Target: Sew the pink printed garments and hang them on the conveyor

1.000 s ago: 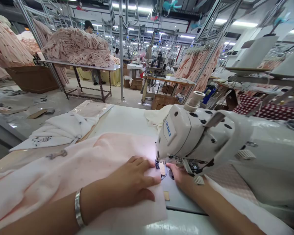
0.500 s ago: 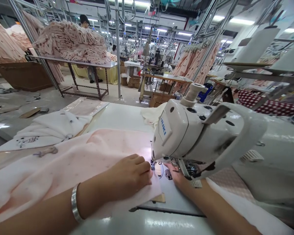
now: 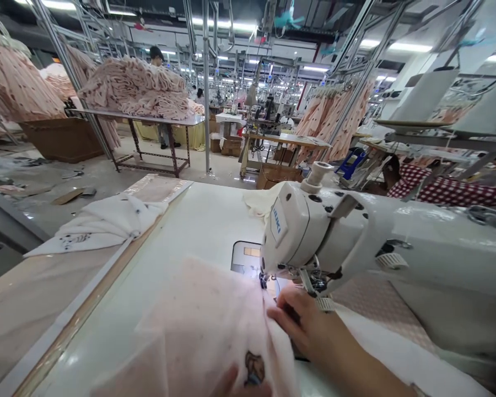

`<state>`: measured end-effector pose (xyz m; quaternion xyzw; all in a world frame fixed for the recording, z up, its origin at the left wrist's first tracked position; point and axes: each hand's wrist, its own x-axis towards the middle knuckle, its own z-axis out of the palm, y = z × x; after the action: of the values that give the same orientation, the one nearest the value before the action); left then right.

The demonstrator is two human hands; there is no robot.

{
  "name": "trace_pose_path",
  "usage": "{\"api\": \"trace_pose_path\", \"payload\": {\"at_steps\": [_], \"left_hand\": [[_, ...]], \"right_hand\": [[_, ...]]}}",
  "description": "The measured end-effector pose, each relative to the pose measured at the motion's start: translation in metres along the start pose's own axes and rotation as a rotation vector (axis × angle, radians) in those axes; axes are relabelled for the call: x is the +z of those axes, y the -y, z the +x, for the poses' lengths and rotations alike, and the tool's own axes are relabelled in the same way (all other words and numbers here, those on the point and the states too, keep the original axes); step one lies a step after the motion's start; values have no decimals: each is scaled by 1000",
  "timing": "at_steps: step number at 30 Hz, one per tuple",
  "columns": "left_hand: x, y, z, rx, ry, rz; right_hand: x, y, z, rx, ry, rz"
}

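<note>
At the needle end of the counter, seen from beside the person:

Right hand: the right hand (image 3: pixel 310 325) lies at 5 o'clock from the machine head, its fingers (image 3: pixel 283 302) curled over and pinching the edge of the pink fabric (image 3: pixel 206 331) just in front of the presser foot (image 3: pixel 268 282).

Left hand: only the tips of the left hand (image 3: pixel 235 386) show at the bottom edge, at 6 o'clock, touching the fabric beside a small printed motif (image 3: pixel 254 368); whether it grips or merely presses I cannot tell.

Pink fabric: bunched and lifted toward the person, blurred, lying on the counter at 7 o'clock from the needle, its right edge in the right hand.

Sewing machine: the white sewing machine (image 3: pixel 314 231) stands at 1 o'clock from the hands, its arm running off to 3 o'clock; the metal plate (image 3: pixel 246 256) beneath it is bare at 11 o'clock from the needle.

Counter: the white counter (image 3: pixel 198 220) stretches away to 12 o'clock.

White cloth: a folded white cloth (image 3: pixel 103 220) rests at 10 o'clock, well apart from the hands.

Farther off: a table of stacked pink garments (image 3: pixel 136 91) at 11 o'clock, with a person standing behind it.
</note>
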<state>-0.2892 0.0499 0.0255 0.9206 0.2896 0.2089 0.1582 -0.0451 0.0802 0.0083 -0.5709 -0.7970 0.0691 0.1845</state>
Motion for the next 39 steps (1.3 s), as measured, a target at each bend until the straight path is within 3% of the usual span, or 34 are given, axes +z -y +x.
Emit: {"api": "trace_pose_path", "payload": {"at_steps": [5, 8, 11, 15, 19, 24, 32, 36, 39], "left_hand": [[12, 21, 44, 17, 39, 91], [17, 32, 45, 21, 54, 124], [18, 33, 40, -10, 45, 83], [18, 32, 39, -21, 39, 55], [19, 34, 40, -20, 59, 64], [15, 35, 42, 1, 68, 82], [13, 36, 43, 26, 48, 101], [14, 40, 48, 42, 55, 141], [15, 43, 58, 10, 68, 156]], "right_hand": [[-7, -15, 0, -12, -80, 16], [-17, -14, -8, -79, -210, -8], [-21, 1, -18, -301, -293, -28], [-12, 12, -22, -462, -196, -225], [-2, 4, -22, -444, -73, -444], [-1, 1, -28, -403, -25, -517], [-8, -8, -24, -430, 40, -464], [-8, -12, -18, -375, 101, -370], [-8, -15, -11, -301, 74, -356]]}}
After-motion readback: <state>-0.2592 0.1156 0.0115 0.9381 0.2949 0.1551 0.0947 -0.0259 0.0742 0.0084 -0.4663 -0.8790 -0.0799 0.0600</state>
